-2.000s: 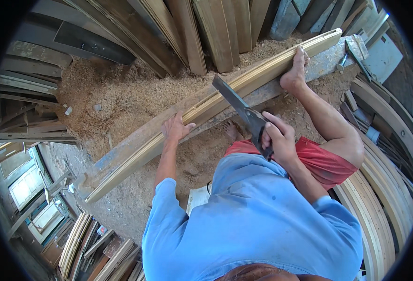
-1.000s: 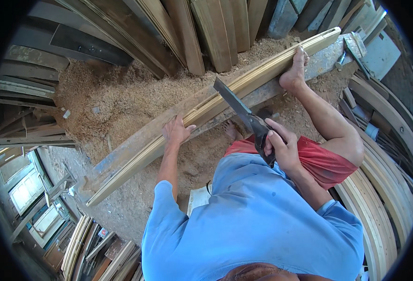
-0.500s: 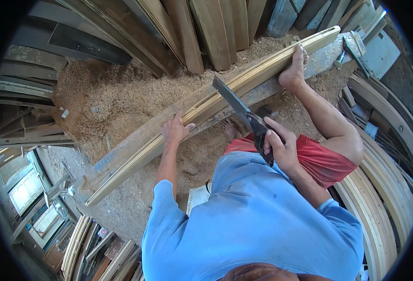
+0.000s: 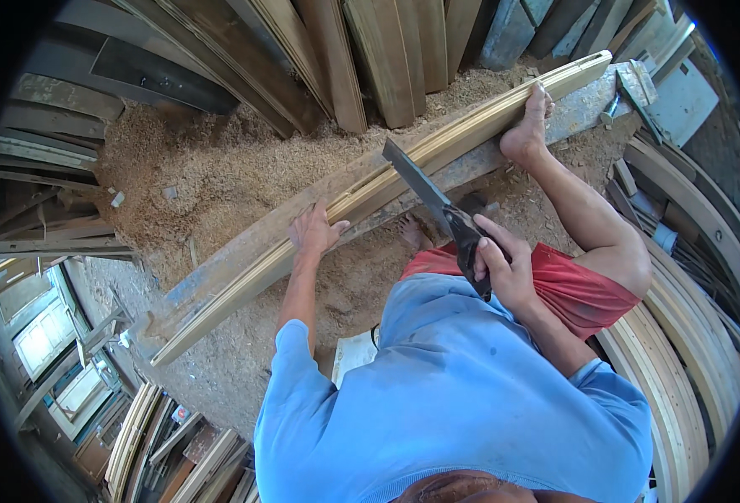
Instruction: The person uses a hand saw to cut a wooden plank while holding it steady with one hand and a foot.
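A long grooved wooden beam [image 4: 462,126] lies slantwise on a worn plank bench [image 4: 336,180], from lower left up to the far right. My left hand [image 4: 313,231] rests over the beam left of the middle, thumb spread from the fingers, pressing on it. In my right hand [image 4: 504,261] is the black handle of a handsaw [image 4: 424,186]. The saw's blade points up and left, its tip crossing over the beam's edge. My bare foot [image 4: 527,126] bears on the beam farther right. Whether the teeth are in the wood I cannot tell.
Sawdust and shavings [image 4: 194,184] cover the ground beyond the bench. Upright boards [image 4: 386,67] lean along the back. Stacked planks [image 4: 672,394] lie at the right, with more timber [image 4: 135,436] at the lower left. A hammer [image 4: 611,109] lies at the bench's right end.
Almost nothing differs. The saw, both hands and the beam keep nearly the same places; the whole view has shifted very slightly.
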Demonstrator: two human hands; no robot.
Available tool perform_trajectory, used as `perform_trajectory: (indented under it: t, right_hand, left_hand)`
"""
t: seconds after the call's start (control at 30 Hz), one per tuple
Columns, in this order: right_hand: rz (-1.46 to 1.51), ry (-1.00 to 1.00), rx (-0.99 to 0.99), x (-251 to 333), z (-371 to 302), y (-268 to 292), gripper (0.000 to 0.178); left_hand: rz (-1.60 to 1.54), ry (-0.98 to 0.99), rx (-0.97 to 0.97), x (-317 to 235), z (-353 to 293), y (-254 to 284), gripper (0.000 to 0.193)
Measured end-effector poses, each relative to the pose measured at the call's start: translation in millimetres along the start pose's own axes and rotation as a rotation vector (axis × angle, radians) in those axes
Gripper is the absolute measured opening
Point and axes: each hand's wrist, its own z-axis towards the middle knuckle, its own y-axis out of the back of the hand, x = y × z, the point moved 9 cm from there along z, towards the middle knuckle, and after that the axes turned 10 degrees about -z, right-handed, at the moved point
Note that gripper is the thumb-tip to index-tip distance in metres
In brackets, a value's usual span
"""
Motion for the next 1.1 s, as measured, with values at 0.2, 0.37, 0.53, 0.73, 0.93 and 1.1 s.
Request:
perform_trajectory:
  t: [0.2, 0.37, 0.53, 0.73, 0.93, 1.1]
  right_hand:
    - [0.017, -0.045, -0.027, -27, 128, -76, 0.034]
    - [0.006, -0.035, 0.058, 0, 67, -42, 0.037]
    - [-0.11, 0.001, 0.028, 7, -12, 5, 0.039]
    - [-0.008, 0.01, -0.029, -18, 120, -73, 0.03]
    - [-0.06, 0.005, 0.034, -9, -2, -1, 0.038]
    - [-0.098, 0.02, -0.02, -18, 37, -27, 0.038]
  left_hand:
    - [-0.052, -0.025, -0.014, -14, -2, 1, 0.068]
    - [-0.024, -0.044, -0.019, -4, -1, 4, 0.067]
    - [-0.016, -0.028, -0.021, 2, -4, -5, 0.066]
    - [-0.02, -0.088, -0.062, -10, 3, -2, 0.065]
    - [-0.019, -0.053, -0.044, 2, -4, -5, 0.064]
    - [-0.015, -0.094, -0.141, 1, -6, -9, 0.065]
